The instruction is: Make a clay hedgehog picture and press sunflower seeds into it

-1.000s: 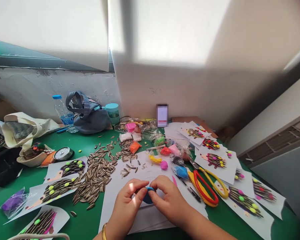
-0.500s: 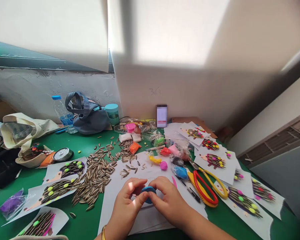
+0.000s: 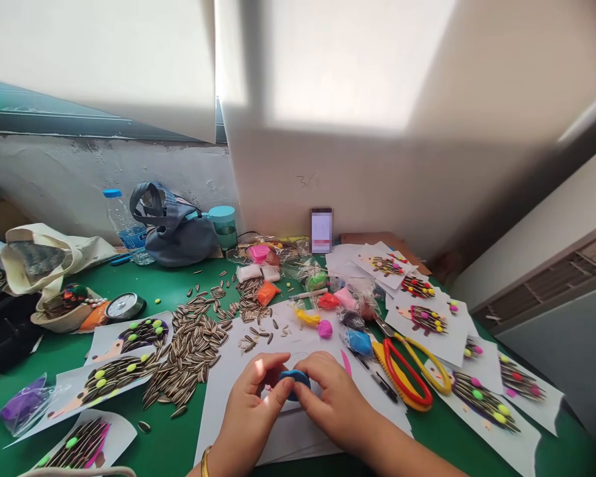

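A small flattened piece of blue clay (image 3: 295, 377) is pinched between the thumbs and fingers of both hands. My left hand (image 3: 255, 407) holds its left side, and my right hand (image 3: 335, 401) holds its right side. Both are above white paper sheets (image 3: 223, 391) on the green table. Just beyond them on the paper lie a yellow clay piece (image 3: 308, 318), a purple-pink clay ball (image 3: 324, 329) and a few seeds. A flat pink piece (image 3: 346, 363) is beside my right hand.
Striped seeds (image 3: 193, 344) are heaped left of the paper. Scissors (image 3: 412, 364), pens (image 3: 377, 379) and bagged blue clay (image 3: 359, 342) lie right. Hedgehog pictures (image 3: 491, 401) flank both sides. A phone (image 3: 321, 230), bag (image 3: 179, 232) and bottle (image 3: 124, 222) stand behind.
The blue clay has tilted and appears flatter between the fingers. My thumbs have shifted slightly around it, while both hands stay in nearly the same place.
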